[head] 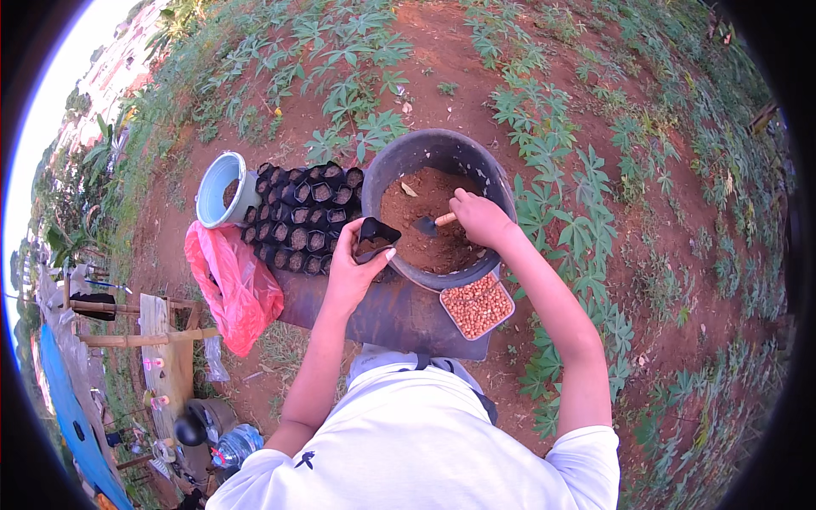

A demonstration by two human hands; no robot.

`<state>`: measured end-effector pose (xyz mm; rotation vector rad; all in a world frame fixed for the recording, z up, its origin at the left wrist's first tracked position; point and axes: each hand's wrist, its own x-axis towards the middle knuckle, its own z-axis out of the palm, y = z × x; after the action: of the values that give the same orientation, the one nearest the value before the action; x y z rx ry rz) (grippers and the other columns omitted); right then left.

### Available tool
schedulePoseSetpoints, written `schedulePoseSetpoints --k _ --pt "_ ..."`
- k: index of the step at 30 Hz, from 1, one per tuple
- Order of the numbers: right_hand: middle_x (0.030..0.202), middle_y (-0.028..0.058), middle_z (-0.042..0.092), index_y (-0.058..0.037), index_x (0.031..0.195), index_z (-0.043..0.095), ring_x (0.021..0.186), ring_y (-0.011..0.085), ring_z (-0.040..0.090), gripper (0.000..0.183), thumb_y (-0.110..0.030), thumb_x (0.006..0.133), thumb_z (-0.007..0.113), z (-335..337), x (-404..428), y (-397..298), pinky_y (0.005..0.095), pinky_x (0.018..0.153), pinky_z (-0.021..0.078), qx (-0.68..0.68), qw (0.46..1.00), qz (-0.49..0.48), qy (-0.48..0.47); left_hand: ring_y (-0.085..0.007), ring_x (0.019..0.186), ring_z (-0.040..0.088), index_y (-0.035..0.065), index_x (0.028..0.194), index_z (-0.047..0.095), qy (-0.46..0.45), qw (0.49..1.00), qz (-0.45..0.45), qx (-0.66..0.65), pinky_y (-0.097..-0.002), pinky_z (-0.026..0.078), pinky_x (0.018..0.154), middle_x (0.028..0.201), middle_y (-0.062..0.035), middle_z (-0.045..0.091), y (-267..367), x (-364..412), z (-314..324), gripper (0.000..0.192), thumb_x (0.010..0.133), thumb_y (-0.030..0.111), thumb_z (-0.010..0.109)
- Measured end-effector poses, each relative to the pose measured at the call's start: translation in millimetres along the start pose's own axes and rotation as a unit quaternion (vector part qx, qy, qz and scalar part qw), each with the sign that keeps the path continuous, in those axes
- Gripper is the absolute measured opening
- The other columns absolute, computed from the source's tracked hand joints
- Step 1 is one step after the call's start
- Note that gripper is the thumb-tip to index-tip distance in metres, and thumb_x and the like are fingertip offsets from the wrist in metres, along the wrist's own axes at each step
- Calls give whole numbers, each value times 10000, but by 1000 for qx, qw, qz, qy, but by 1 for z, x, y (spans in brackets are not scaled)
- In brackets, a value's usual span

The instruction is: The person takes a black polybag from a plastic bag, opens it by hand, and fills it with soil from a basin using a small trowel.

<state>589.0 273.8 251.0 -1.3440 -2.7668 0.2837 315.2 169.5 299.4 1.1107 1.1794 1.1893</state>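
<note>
My left hand (pixel 355 271) holds a black plastic seedling bag (pixel 377 233) by its rim, its mouth spread and some soil visible inside. The bag is beside the near left rim of a large black tub (pixel 438 141). Loose brown soil (pixel 408 239) fills the tub's lower part. Inside the tub, my right hand (pixel 479 218) grips the wooden handle of a small hand trowel (pixel 433 224), its dark blade resting on the soil. Left of the tub stand several rows of soil-filled black seedling bags (pixel 299 213).
A clear container of reddish-brown seeds (pixel 477 307) sits against the tub's near side. A light blue bucket (pixel 220 191) and a pink plastic bag (pixel 233 287) are at the table's left end. The table (pixel 395 315) has a dark top. Leafy plants (pixel 542 140) grow around it.
</note>
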Motion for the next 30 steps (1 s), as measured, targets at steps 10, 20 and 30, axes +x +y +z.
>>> schedulePoseSetpoints --k 10,20,30 --pt "1060 140 564 -19 978 582 1027 323 635 211 6 780 652 -2 14 -15 430 871 548 -3 999 -8 32 -110 1141 598 61 1349 524 -7 999 -6 -31 -287 478 1012 1239 -24 601 -1 6 -15 573 854 24 810" --pt "1060 181 551 2 987 557 981 388 631 157 21 839 606 1 -4 -34 493 836 523 98 991 91 -25 -109 1115 610 54 1352 523 -33 998 -11 -51 -284 487 998 1223 -23 605 3 17 -42 579 851 20 810" --pt "1065 197 557 2 1029 577 975 415 633 160 23 871 581 2 -39 -64 506 846 503 147 969 194 41 -117 1105 624 26 1342 511 -102 993 -17 -58 -291 516 971 1197 -49 623 4 39 -71 538 872 -11 771"
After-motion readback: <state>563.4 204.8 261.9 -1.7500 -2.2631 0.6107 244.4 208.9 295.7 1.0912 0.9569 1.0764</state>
